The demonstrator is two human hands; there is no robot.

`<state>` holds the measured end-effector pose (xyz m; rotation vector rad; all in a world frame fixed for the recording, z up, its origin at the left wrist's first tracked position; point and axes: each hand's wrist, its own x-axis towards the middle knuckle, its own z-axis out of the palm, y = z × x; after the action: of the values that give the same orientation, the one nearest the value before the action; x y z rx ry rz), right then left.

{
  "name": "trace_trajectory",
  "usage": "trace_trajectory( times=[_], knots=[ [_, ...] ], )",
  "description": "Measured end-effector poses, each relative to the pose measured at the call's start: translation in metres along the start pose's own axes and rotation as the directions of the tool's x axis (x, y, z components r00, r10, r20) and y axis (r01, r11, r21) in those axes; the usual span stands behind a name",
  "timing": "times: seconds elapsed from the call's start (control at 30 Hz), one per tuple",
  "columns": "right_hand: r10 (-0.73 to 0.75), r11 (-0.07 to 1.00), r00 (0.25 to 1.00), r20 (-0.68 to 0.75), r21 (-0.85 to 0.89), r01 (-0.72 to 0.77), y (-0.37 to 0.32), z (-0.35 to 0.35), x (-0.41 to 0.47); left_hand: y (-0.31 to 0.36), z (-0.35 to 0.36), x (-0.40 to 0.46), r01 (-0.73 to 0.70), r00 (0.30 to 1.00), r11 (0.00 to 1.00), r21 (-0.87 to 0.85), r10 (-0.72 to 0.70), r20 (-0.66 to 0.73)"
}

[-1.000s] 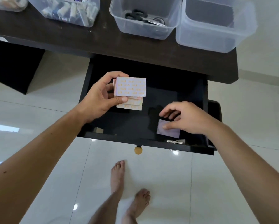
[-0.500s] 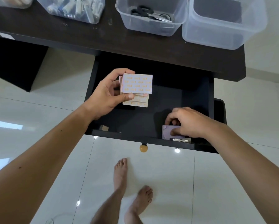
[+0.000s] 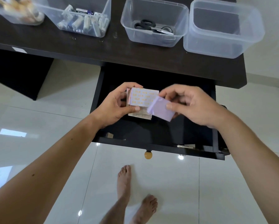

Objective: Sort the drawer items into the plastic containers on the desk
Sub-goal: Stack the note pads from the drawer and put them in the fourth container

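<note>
My left hand grips a small stack of cards, pale with orange print, above the open black drawer. My right hand pinches a lilac card and holds it against the right edge of that stack. A small metal clip lies at the drawer's front right. On the dark desk stand plastic containers: one holding scissors, one bare one at the right, one with batteries.
A fourth container with tan items stands at the desk's far left. The drawer's round wooden knob points toward me. My bare feet stand on the glossy white tile floor below the drawer.
My right hand has lifted the lilac card off the drawer's front right floor and brought it up and left to the stack. My left hand has kept its grip on the stack.
</note>
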<state>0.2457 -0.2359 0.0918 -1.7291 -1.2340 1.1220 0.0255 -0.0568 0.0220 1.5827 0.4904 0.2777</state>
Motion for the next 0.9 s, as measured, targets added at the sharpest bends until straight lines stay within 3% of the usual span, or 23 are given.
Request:
trace_trajectory(
  times=[0.13, 0.33, 0.57, 0.73, 0.9],
  knots=[
    [-0.065, 0.998, 0.996, -0.063, 0.005, 0.066, -0.012, 0.011, 0.026, -0.003, 0.002, -0.002, 0.028, 1.0, 0.999, -0.037, -0.028, 0.009],
    [-0.073, 0.972, 0.981, -0.179, -0.233, 0.03, -0.003, 0.027, 0.041, -0.004, 0.008, -0.005, 0.058, 0.998, 0.997, -0.053, -0.057, 0.022],
    [-0.195, 0.955, 0.922, -0.334, -0.28, 0.1, -0.01, 0.038, 0.027, 0.017, 0.014, -0.012, -0.018, 1.0, 0.997, -0.073, 0.019, 0.006],
    [-0.132, 0.99, 0.876, -0.464, -0.111, 0.091, -0.038, 0.026, 0.009, 0.055, 0.019, -0.016, -0.028, 1.0, 0.995, -0.096, 0.028, 0.0],
    [0.042, 0.999, 0.866, -0.498, 0.044, -0.023, -0.076, 0.007, -0.01, 0.109, 0.023, -0.015, -0.05, 0.999, 0.99, -0.133, 0.051, 0.003]
  ],
)
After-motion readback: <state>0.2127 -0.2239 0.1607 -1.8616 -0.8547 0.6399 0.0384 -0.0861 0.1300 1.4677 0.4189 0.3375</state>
